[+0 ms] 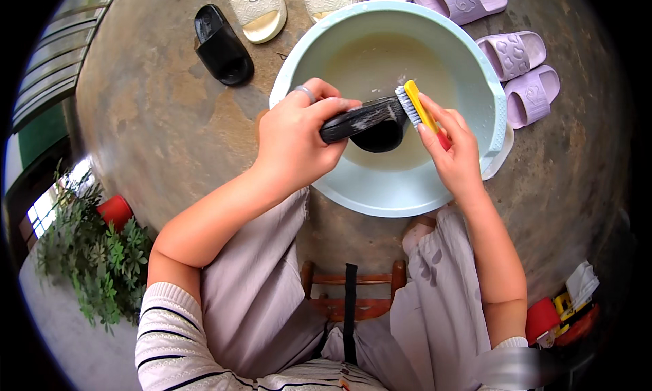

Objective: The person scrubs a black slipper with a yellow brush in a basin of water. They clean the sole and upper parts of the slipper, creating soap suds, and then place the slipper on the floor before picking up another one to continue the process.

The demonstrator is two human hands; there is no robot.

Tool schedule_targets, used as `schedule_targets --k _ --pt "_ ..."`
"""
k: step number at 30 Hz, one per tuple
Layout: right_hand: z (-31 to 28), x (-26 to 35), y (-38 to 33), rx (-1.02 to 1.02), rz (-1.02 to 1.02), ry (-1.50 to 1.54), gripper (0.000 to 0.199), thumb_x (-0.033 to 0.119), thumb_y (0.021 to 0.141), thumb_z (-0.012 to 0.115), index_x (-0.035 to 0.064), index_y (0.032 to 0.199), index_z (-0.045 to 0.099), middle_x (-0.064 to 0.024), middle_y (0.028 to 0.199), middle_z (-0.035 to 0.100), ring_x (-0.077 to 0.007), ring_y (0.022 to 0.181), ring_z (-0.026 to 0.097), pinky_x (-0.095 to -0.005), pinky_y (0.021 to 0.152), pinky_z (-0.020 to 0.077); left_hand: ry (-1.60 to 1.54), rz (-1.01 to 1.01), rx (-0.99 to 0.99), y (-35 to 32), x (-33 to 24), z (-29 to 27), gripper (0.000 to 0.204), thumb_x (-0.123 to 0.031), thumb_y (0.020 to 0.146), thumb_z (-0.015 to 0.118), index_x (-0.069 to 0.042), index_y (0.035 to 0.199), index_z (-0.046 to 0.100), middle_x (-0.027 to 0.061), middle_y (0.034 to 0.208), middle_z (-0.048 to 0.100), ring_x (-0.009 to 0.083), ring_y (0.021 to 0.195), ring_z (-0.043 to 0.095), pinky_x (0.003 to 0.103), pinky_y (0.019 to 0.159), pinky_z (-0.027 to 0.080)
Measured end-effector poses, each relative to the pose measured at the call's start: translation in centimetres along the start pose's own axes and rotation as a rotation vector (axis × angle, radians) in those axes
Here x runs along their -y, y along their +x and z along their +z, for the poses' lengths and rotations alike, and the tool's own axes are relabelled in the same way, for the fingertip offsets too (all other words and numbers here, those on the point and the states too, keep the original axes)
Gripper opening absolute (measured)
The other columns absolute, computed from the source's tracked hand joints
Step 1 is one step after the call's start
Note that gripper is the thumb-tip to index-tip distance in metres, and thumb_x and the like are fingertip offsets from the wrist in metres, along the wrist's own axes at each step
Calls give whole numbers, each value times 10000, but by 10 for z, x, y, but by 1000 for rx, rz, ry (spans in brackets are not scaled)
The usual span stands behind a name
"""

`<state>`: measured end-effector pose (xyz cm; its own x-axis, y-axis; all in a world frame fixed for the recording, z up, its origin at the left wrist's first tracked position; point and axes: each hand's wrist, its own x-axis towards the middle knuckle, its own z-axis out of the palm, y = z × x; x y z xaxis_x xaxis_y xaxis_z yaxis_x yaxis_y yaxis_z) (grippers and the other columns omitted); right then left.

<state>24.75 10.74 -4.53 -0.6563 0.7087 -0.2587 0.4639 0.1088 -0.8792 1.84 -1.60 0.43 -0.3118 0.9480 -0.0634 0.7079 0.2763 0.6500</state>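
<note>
My left hand (299, 136) is closed round one end of a black slide sandal (363, 119), held tilted on its side over the basin. In my right hand (451, 146) is a yellow and red scrub brush (422, 108), its pale bristles against the sandal's far end. White suds streak the sandal's edge. Below both hands stands a light blue basin (380, 199) with cloudy water (380, 55) in it. A matching black slide sandal (223, 46) lies on the floor left of the basin.
Cream slides (260, 12) and several lilac slides (511, 55) stand round the basin's far and right sides. A wooden stool (353, 299) is between my legs. A leafy plant (95, 248) and a red pot (115, 212) are at left; a red container (542, 318) sits at lower right.
</note>
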Motion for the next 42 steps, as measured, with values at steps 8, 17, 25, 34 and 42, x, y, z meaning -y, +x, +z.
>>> schedule_targets --k 8,17,25,34,42 --pt "24 48 7 -82 -447 9 496 34 867 775 192 1334 721 -57 1006 598 -143 686 580 -283 604 497 98 81 -29 13 -10 2 270 -37 730 762 -103 988 720 64 955 682 298 839 683 390 710 548" --pt "27 41 -2 -120 -396 -37 475 77 878 782 199 1333 719 -57 969 599 -127 649 587 -298 552 485 147 39 0 10 -5 3 279 -35 732 780 -98 998 721 56 958 680 295 819 683 381 696 543" --pt "18 56 2 -83 -273 -106 391 120 908 761 199 1291 742 -73 916 578 -182 631 595 -326 582 499 127 26 -33 7 -5 4 236 -68 757 800 -81 974 709 61 970 674 299 822 676 386 699 539" --pt "23 48 2 -118 -208 -181 384 129 916 750 197 1293 739 -69 907 578 -192 621 597 -340 566 503 110 29 -17 2 2 4 276 -46 730 778 -62 987 676 78 955 666 320 821 669 393 688 537" --pt "20 35 7 -87 -189 -229 357 152 916 749 203 1270 749 -79 917 592 -233 653 624 -362 579 508 123 -21 34 -9 7 -3 240 -62 780 787 -83 1000 692 84 956 653 324 831 663 400 709 540"
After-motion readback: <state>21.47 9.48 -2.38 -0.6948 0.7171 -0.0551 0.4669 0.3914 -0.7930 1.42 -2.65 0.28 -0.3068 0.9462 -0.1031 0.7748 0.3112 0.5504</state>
